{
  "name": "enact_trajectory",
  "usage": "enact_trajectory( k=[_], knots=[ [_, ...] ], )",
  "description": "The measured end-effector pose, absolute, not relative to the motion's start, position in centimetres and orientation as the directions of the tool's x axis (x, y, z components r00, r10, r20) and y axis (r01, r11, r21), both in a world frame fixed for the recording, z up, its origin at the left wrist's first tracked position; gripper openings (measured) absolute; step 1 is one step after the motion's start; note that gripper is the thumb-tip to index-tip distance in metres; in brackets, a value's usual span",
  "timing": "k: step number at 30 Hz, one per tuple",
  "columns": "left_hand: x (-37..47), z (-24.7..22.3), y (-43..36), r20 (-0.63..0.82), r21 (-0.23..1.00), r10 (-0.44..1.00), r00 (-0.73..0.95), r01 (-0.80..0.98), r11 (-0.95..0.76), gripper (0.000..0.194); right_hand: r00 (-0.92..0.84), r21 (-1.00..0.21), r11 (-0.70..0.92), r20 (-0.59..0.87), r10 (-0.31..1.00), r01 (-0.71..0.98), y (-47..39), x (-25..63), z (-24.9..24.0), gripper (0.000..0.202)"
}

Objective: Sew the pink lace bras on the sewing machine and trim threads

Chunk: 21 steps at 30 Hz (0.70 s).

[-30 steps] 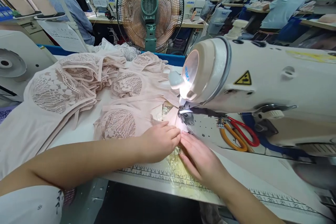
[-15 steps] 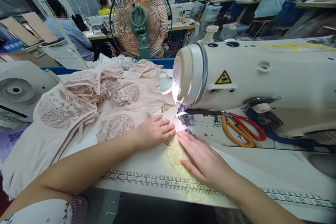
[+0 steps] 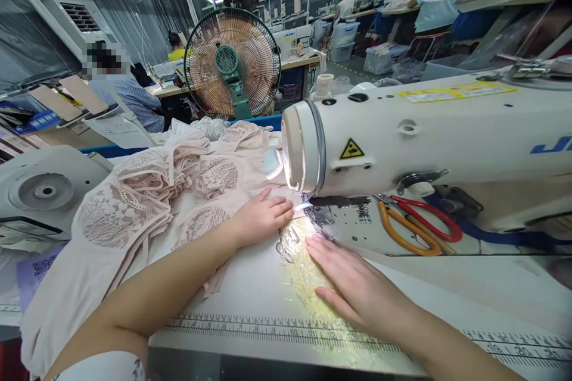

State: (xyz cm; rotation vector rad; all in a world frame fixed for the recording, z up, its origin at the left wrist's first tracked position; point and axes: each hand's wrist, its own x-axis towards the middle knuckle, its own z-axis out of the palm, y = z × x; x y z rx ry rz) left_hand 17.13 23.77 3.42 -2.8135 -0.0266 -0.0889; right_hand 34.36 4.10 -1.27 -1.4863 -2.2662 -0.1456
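Observation:
My left hand [image 3: 263, 217] lies flat on the pale pink fabric just left of the needle area, fingers pointing right. My right hand [image 3: 346, 277] rests with spread thumb on the table's yellow taped patch [image 3: 301, 268], in front of the machine bed. The white sewing machine [image 3: 366, 137] stands over the work, its lamp lighting the fabric edge. The needle and presser foot are hard to make out. Pink lace garments [image 3: 217, 175] spread behind and beside my left hand, with a thicker layered pile [image 3: 111, 208] further left.
Scissors with orange and red handles [image 3: 409, 226] lie on the machine bed. A printed ruler [image 3: 250, 327] runs along the table's front edge. A second machine [image 3: 44, 190] stands at left. Behind are a large fan [image 3: 232, 65] and a seated person [image 3: 129, 98].
The camera view has tilted up and shifted. My left hand has moved slightly away from me along the fabric. My right hand is farther from my left, and more of the yellow patch shows between them.

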Motion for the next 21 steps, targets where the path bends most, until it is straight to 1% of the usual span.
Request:
enact_trajectory(
  k=[3,5,7,8,10,11,12,14,16,19,21],
  knots=[
    [16.7,5.2,22.6,-0.022,-0.332,0.116,0.993,0.103,-0.938,0.036,-0.322,-0.176,0.414,0.391,0.862,0.893,4.0,34.4,-1.4,0.055],
    [15.6,6.6,20.8,-0.039,-0.350,0.218,0.975,0.191,-0.917,0.039,-0.316,-0.183,0.411,0.394,0.863,0.893,4.0,34.5,-1.6,0.055],
    [14.0,8.1,18.5,-0.059,-0.367,0.382,0.922,0.336,-0.868,0.041,-0.318,-0.178,0.411,0.394,0.862,0.894,4.0,34.5,-1.7,0.054],
    [13.1,8.7,17.3,-0.091,-0.373,0.491,0.866,0.427,-0.824,0.041,-0.317,-0.179,0.408,0.389,0.865,0.895,4.1,34.5,-1.7,0.054],
    [11.4,9.7,15.2,-0.189,-0.388,0.696,0.692,0.599,-0.701,0.040,-0.311,-0.196,0.398,0.363,0.878,0.896,4.1,34.5,-1.7,0.054],
    [10.6,10.1,14.5,-0.242,-0.394,0.767,0.595,0.662,-0.638,0.042,-0.307,-0.208,0.391,0.346,0.887,0.896,4.2,34.5,-1.6,0.054],
    [9.9,10.2,13.9,-0.290,-0.394,0.808,0.513,0.705,-0.590,0.044,-0.303,-0.222,0.386,0.331,0.894,0.895,4.2,34.5,-1.6,0.054],
    [8.9,10.0,13.4,-0.350,-0.379,0.828,0.437,0.742,-0.552,0.049,-0.296,-0.253,0.381,0.316,0.901,0.889,4.3,34.6,-1.6,0.055],
    [8.3,9.4,13.7,-0.349,-0.370,0.836,0.423,0.758,-0.537,0.052,-0.289,-0.283,0.381,0.316,0.904,0.880,4.4,34.7,-1.7,0.055],
    [7.7,8.1,15.4,-0.251,-0.373,0.848,0.467,0.762,-0.530,0.052,-0.277,-0.306,0.380,0.329,0.902,0.873,4.5,34.7,-1.7,0.054],
    [7.4,7.5,17.1,-0.176,-0.348,0.843,0.508,0.770,-0.536,0.049,-0.280,-0.295,0.384,0.339,0.898,0.875,4.5,34.6,-1.6,0.052]
  ],
)
